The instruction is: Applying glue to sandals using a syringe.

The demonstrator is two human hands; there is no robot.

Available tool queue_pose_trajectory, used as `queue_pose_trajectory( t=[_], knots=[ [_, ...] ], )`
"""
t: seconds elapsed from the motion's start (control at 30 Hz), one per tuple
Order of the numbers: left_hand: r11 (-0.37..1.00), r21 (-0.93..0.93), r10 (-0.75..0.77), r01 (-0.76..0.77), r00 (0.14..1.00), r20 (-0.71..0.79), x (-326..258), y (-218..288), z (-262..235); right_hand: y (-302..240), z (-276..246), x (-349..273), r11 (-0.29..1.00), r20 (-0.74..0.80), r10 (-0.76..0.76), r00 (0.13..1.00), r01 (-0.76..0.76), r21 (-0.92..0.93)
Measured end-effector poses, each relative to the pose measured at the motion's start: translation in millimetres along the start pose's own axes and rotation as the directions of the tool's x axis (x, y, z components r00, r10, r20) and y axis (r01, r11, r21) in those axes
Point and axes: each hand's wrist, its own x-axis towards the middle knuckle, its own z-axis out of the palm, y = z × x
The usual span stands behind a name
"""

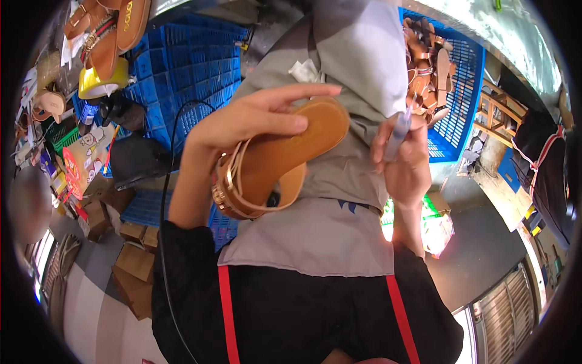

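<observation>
My left hand (257,118) is closed on a tan sandal (324,130) held over my lap, its thumb on the insole and its index finger stretched past the sole's edge. Tan straps with gold-coloured trim curve round the end nearest my left wrist. To the right of the sandal, my right hand (407,161) grips a slim, translucent, pen-like tool (398,136) pointing away from me. The tool is blurred, so its exact kind cannot be made out. A crumpled white scrap (306,71) lies on my grey apron (303,242), beyond my left fingers.
At the far right, a blue plastic basket (451,130) holds several tan sandals (427,73). Blue crates (182,67) stand at the left, near a yellow tape roll (103,82). More sandals (115,42) sit at the far left. A black cable (162,242) runs beside my left arm.
</observation>
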Motion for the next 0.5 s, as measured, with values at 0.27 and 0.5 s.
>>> queue_pose_trajectory(
  t=[0.27,0.5],
  knots=[
    [0.901,0.390,-0.165,0.193,0.981,-0.105,-38.7,-27.3,16.5,-6.2,22.7,-53.3,0.903,0.026,0.222,0.975,-0.196,-0.383],
    [0.808,0.536,-0.182,0.246,0.968,-0.171,-38.2,-32.7,17.7,-4.4,22.5,-56.9,0.699,0.110,0.029,0.993,0.059,-0.713]
  ],
)
